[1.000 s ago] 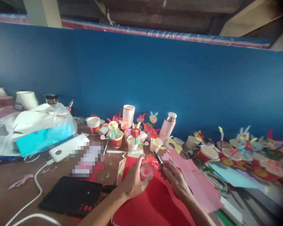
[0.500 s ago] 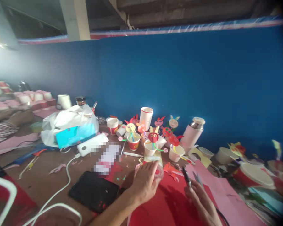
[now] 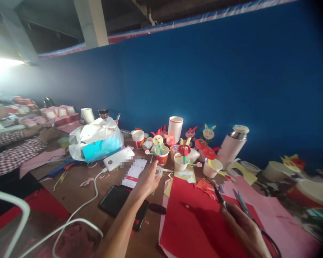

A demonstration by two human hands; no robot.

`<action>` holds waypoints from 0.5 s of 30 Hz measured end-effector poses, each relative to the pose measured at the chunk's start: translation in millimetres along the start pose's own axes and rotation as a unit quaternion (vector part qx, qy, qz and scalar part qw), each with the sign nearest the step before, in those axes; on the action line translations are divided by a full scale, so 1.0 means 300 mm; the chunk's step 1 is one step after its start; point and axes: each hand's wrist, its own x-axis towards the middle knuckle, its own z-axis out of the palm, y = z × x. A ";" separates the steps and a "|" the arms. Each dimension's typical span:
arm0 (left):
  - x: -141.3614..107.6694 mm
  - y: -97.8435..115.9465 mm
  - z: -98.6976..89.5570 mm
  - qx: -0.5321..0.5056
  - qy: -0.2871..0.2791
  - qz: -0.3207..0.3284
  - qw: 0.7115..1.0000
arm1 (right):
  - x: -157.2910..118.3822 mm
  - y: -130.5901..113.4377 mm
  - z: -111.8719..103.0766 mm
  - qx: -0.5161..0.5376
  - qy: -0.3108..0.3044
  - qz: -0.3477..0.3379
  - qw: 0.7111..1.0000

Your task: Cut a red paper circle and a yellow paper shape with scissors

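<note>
The clear tape roll [image 3: 159,172] is at the fingertips of the left hand [image 3: 148,181], just past the far left corner of the red paper [image 3: 193,229]. From where I stand that hand looks closed on the ring, thumb and fingers pinching its edge. I'd expect the roll to be light, stiff and a bit slick on its faces, so it is best taken across the rim, clear of the sticky band.

The right hand [image 3: 243,222] is closed around a dark pen [image 3: 219,195] whose far end points away over the paper. It should be light and rigid too, with a smooth barrel that wants a pinch near the middle. Right beside that hand, over the pink paper [image 3: 280,215], are scissors [image 3: 239,199]; I can't tell whether any finger touches them. Their points call for the handles.

Orange-red scraps [image 3: 204,184] lie at the red sheet's far edge, thin and probably easy to crease. Left of the sheet, a lit phone [image 3: 136,175] and a black case-like slab [image 3: 114,200] rest on the brown surface [image 3: 78,186], partly behind the left hand and forearm.

Farther out stand paper-cup figures [image 3: 181,164], flimsy by the look of them, then a pink flask [image 3: 231,147]. Away to the left shows a co-worker's checked sleeve [image 3: 16,159].
</note>
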 end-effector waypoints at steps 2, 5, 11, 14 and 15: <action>-0.004 -0.004 0.014 0.015 -0.010 -0.003 1.000 | 0.001 -0.007 -0.005 -0.029 -0.014 -0.015 0.999; -0.011 0.006 0.047 0.028 -0.023 -0.003 0.999 | 0.001 -0.025 -0.008 -0.051 -0.017 -0.040 0.998; -0.097 0.042 0.012 0.058 -0.017 0.054 0.997 | -0.014 -0.033 0.001 -0.071 -0.031 -0.059 0.995; -0.177 0.042 -0.021 0.062 -0.074 0.092 0.991 | -0.026 -0.022 0.010 -0.074 -0.042 -0.085 0.993; -0.199 0.039 -0.025 0.068 -0.084 0.090 0.990 | -0.028 -0.018 0.012 -0.075 -0.047 -0.096 0.991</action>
